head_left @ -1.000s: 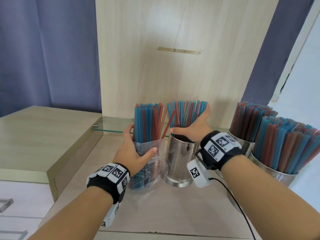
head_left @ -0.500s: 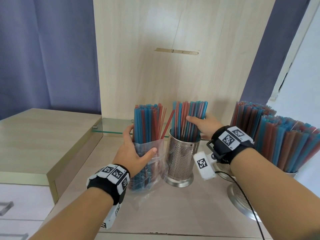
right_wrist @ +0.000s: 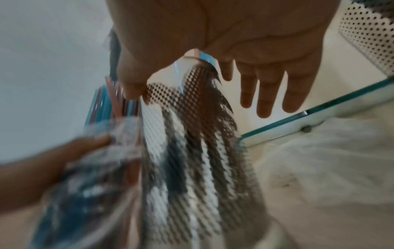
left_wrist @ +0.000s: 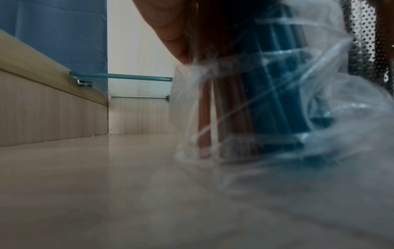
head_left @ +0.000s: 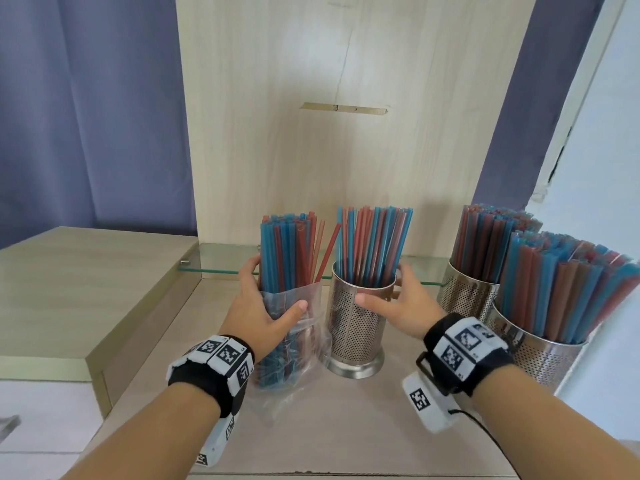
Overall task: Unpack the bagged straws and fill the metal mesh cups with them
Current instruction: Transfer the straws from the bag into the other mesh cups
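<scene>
left hand [head_left: 258,311] curled, right hand [head_left: 403,308] spread

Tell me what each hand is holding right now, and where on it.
Left hand grips the bag of straws around its middle, at the plastic's open top edge. Right hand is spread open around the mesh cup, gripping nothing.

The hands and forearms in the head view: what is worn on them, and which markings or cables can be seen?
Both forearms are bare, without sleeves. The left hand and the right hand wear no gloves. Each wrist carries a black band set with white tiles that bear black square codes. Below each band hangs a white camera block with such a code. A thin black cable leaves the right block.
</scene>
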A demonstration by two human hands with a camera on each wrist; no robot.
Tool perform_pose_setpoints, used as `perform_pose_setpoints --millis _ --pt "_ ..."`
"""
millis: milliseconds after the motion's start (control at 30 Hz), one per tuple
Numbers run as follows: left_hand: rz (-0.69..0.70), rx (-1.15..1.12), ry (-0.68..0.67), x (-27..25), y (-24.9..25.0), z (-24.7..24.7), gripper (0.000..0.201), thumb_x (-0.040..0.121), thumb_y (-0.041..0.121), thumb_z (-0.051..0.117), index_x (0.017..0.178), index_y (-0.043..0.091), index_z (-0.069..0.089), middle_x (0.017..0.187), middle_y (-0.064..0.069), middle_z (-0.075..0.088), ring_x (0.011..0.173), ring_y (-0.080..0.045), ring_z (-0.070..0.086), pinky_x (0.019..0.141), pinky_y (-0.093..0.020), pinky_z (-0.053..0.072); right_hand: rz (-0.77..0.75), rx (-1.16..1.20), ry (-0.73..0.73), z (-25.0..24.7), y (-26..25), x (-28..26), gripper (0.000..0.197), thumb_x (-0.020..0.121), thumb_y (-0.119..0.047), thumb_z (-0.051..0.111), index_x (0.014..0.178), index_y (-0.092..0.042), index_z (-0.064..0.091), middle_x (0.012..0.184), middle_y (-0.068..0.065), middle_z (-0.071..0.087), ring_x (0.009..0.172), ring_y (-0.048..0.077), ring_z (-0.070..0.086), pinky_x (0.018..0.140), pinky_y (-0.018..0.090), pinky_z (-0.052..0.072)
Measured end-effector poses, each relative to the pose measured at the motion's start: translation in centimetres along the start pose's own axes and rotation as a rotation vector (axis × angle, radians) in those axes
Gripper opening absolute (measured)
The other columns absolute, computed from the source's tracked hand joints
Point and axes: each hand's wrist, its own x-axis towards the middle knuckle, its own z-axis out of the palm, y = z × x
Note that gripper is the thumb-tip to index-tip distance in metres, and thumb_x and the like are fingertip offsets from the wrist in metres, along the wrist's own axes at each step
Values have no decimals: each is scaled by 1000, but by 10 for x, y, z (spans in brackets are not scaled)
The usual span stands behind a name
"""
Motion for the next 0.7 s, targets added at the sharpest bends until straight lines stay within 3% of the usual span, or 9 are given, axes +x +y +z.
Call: perform_pose_setpoints --millis 100,200,367,533,700 --pt "8 5 9 0 -2 0 103 78 33 79 151 24 7 130 2 55 104 -3 52 93 -23 42 -125 -133 66 9 6 -5 101 60 -62 80 141 -27 31 125 -18 50 113 2 49 96 23 40" --pt "19 28 38 2 -4 1 102 77 35 80 150 27 8 121 11 50 105 -3 52 93 -22 43 -119 -137 111 16 13 -2 101 60 -62 82 139 -27 31 126 -16 54 111 3 52 94 23 45" --pt "70 30 264 1 -6 -2 86 78 34 78 141 34 19 117 12 47 106 -5 53 90 -18 44 -117 -72 113 23 18 2 106 60 -55 86 143 -27 27 127 -17 54 113 3 53 97 23 45" --pt "61 83 213 6 -11 0 86 77 33 80 143 26 24 120 16 46 111 -5 53 92 -19 44 -118 -63 105 24 16 1 104 63 -51 86 145 -25 26 122 -21 48 111 1 49 93 18 41" --pt "21 89 213 4 -9 1 88 82 34 75 148 25 16 121 18 43 105 0 49 90 -19 43 -125 -30 113 28 20 3 105 64 -49 87 145 -26 24 118 -24 49 111 4 52 91 18 41"
